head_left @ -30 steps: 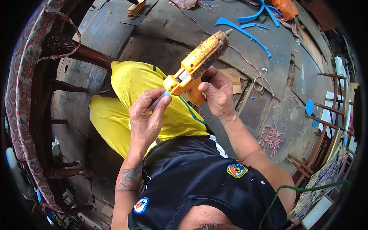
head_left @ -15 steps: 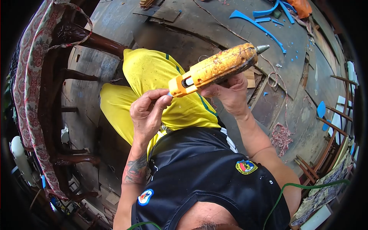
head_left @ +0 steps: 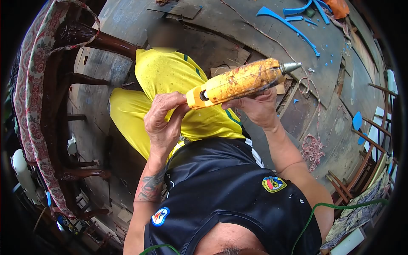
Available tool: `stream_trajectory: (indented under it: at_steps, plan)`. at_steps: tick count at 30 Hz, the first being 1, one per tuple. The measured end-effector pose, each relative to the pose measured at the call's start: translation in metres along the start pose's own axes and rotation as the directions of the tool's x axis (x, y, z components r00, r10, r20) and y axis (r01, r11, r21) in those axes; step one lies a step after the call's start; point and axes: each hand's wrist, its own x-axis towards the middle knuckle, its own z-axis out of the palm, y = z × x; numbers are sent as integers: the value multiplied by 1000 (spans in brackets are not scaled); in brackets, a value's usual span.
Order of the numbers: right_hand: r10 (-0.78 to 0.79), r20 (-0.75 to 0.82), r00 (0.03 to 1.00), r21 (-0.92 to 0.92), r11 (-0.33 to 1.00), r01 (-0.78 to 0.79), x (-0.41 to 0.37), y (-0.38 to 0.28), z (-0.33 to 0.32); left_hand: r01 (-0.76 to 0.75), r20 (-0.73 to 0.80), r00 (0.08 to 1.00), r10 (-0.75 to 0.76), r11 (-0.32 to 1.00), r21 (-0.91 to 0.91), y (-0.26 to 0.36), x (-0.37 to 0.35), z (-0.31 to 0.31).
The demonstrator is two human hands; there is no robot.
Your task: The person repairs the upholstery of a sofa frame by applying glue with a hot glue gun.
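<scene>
The right hand (head_left: pixel 255 106) clasps a stained yellow plastic glue gun (head_left: pixel 238 80) while the left hand (head_left: pixel 163 123) pinches seemingly empty fingertips at its rear port, so loading seems finished and gluing not yet begun.

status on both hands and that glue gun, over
Right hand gripped under stained yellow plastic glue gun, metal nozzle in open air. Left hand pinched at the gun's rear end. Nothing in the way.

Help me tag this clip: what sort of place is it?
Probably a makeshift craft workshop: worn grey plank floor, scattered cut blue strips, stained yellow hot-glue gun in the right hand.
</scene>
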Motion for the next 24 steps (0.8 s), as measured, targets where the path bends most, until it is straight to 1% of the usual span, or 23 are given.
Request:
stream_trajectory:
  at_steps: [1, 2, 3, 4, 5, 6, 7, 8, 10, 11, 13, 14, 15, 16, 17, 18, 19, 20, 21, 23, 24]
  plan:
    - [17, 7, 1000, 188, 982, -18, -2, 1, 0, 57, -5, 998, -57, 995, -79, -2, -3, 1]
    - [-24, 72, 997, -51, 998, 28, 2, -1, -4, 60, -5, 998, -61, 995, -78, -2, -5, 2]
    - [-65, 137, 988, -280, 955, 102, 8, -5, -7, 160, -13, 986, -168, 958, -239, -1, -7, 5]
    - [-165, 181, 970, -421, 878, 228, 11, -5, -9, 248, -4, 962, -272, 885, -395, 0, -8, 8]
    - [-218, 171, 961, -426, 863, 271, 11, -4, -6, 247, -6, 962, -272, 885, -395, 1, -9, 9]
    - [-270, 160, 950, -433, 845, 313, 11, -2, -3, 296, 15, 944, -330, 824, -483, 3, -10, 9]
    - [-269, 165, 949, -431, 846, 315, 8, 0, -3, 339, 41, 922, -385, 753, -564, 3, -11, 8]
    - [-203, 135, 970, -380, 893, 240, 6, 2, -2, 336, 33, 922, -385, 755, -564, 2, -11, 7]
    - [-139, 105, 985, -361, 917, 168, 3, 2, -1, 280, 58, 957, -286, 841, -463, -2, -10, 4]
    - [-106, 90, 990, -350, 927, 132, 2, 2, 0, 281, 55, 956, -289, 841, -462, -1, -11, 2]
    - [-119, 121, 985, -290, 945, 150, 2, 5, -3, 337, 115, 941, -319, 835, -435, 3, -10, -2]
    - [-128, 141, 982, -255, 953, 161, 1, 7, -5, 335, 114, 941, -318, 835, -436, 6, -10, 0]
    - [-137, 160, 978, -220, 960, 171, 2, 8, -6, 362, 93, 926, -366, 793, -490, 9, -9, 3]
    - [-60, 45, 997, -148, 987, 66, 2, 8, -4, 382, 74, 909, -411, 747, -544, 12, -7, 5]
    - [27, -63, 998, -66, 997, -31, 4, 6, -1, 373, 71, 912, -404, 747, -550, 13, -5, 3]
    - [8, -111, 994, -45, 999, -13, 6, 8, -1, 342, 96, 937, -335, 832, -437, 14, -1, -1]
    - [1, -106, 994, -58, 998, -8, 8, 8, -1, 297, 130, 955, -268, 900, -320, 16, 3, -2]
    - [-4, -166, 986, -10, 1000, 2, 9, 7, -1, 138, 71, 990, -125, 961, -238, 19, 7, 4]
    - [-4, -226, 974, 40, 999, 13, 8, 7, -2, 135, 69, 990, -122, 960, -245, 17, 5, 3]
    - [-3, -214, 977, 13, 1000, 6, 8, 7, -7, 218, 67, 975, -213, 971, -93, 11, -3, -2]
    - [1, -205, 979, 0, 1000, -1, 8, 7, -8, 200, 36, 980, -198, 975, -99, 11, -3, -2]
